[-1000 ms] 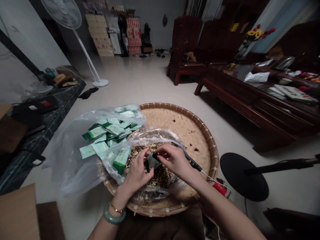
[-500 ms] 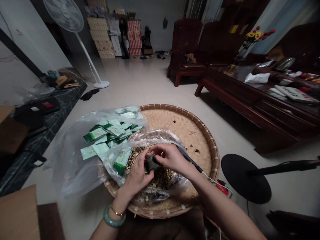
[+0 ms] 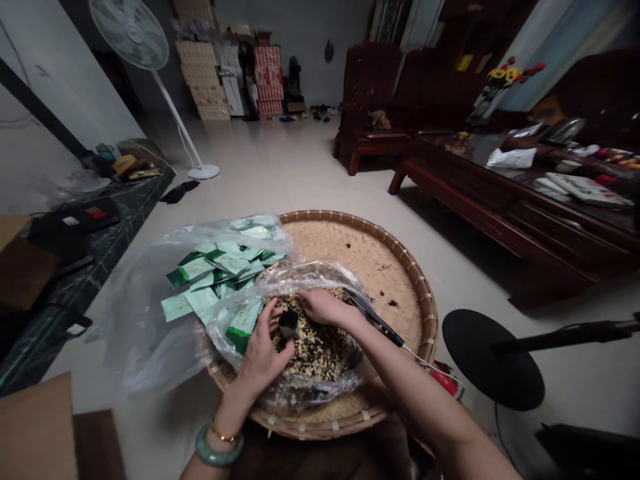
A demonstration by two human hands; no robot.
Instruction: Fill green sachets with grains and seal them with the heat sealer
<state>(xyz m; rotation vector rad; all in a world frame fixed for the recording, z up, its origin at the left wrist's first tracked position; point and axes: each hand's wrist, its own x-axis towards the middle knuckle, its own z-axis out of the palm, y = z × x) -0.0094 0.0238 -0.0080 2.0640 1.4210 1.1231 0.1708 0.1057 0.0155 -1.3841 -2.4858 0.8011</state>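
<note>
My left hand (image 3: 263, 347) holds a small green sachet (image 3: 289, 323) between thumb and fingers, its dark mouth facing up. Below it spreads a loose dried mix (image 3: 315, 357) of pale and dark bits, lying in a clear plastic bag (image 3: 300, 393). My right hand (image 3: 325, 308) reaches into the far side of the mix with its fingers curled together; the fingertips are hidden. Under my right wrist lies a long black corded tool (image 3: 377, 319). Left of the mix, several light-green sachets (image 3: 200, 300) are heaped on another clear bag (image 3: 145, 333).
A round woven bamboo tray (image 3: 425, 287) carries everything, with a few dark scraps on its right half. A black round stand base (image 3: 493, 360) is on the floor at right. Beyond are a white fan (image 3: 203, 172), a dark wooden table (image 3: 500, 207) and a cardboard box (image 3: 37, 427).
My right hand has left the sachet and moved away into the mix, its fingers curling. The left hand, still holding the sachet, has shifted slightly left and tilted it.
</note>
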